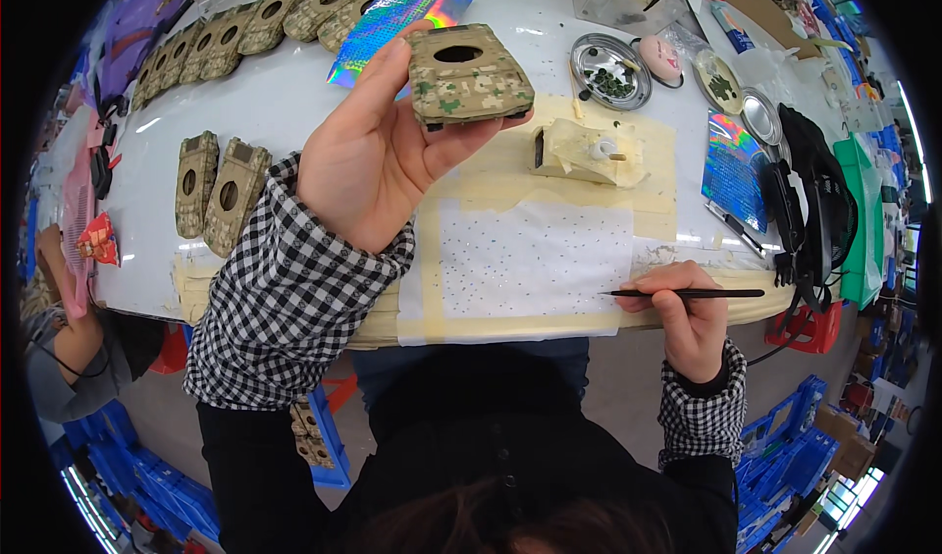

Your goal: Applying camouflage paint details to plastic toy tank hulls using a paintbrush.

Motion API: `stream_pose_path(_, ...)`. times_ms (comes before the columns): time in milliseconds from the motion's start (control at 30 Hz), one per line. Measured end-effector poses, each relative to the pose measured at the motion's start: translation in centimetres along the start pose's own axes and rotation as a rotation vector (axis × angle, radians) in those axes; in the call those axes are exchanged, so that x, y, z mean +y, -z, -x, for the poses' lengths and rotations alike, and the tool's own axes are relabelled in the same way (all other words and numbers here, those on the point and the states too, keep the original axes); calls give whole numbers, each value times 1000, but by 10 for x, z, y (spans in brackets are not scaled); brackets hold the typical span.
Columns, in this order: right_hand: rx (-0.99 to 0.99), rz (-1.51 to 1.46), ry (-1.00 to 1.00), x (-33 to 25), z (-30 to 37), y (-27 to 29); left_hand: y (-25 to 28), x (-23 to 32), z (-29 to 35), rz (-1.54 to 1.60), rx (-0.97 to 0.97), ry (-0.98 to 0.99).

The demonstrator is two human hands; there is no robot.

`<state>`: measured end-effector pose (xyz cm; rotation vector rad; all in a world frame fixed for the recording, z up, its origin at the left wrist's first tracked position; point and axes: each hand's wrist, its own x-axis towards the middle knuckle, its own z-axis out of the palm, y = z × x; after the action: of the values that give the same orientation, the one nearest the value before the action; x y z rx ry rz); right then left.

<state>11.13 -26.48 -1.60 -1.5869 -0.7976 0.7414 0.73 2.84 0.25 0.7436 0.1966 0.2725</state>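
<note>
My left hand [368, 152] is raised over the table, its fingers and thumb around a camouflage toy vehicle hull [471, 88] with a round hole in its top. Close to the table's front edge, my right hand [687, 314] pinches a slim black pointed tool [721, 293]; whether it is a pair of tweezers or a brush I cannot tell. The tool's tip points left, over the right part of a white sheet [520, 299] scattered with tiny green and dark flecks. Beyond the sheet, a tape-covered block [579, 152] carries a small white cap-like piece.
More camouflage hulls [235, 196] stand at left and in a row along the back left. Shiny holographic pouches [734, 166] lie on both sides. A round metal dish [628, 49] holds dark green bits. A black bag [814, 191] and green tray [862, 220] line the right edge.
</note>
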Motion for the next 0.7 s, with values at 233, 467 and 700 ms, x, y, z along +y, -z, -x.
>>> stream_pose_path(233, 2, -3, -15, 0, 0, 0, -1, -1, 0, -11, 19, -5)
stream_pose_path(467, -12, 24, -15, 0, 0, 0, 0, -1, 0, -11, 21, -12)
stream_pose_path(700, -4, 6, -6, -1, 0, 0, 0, -1, 0, -15, 2, -13)
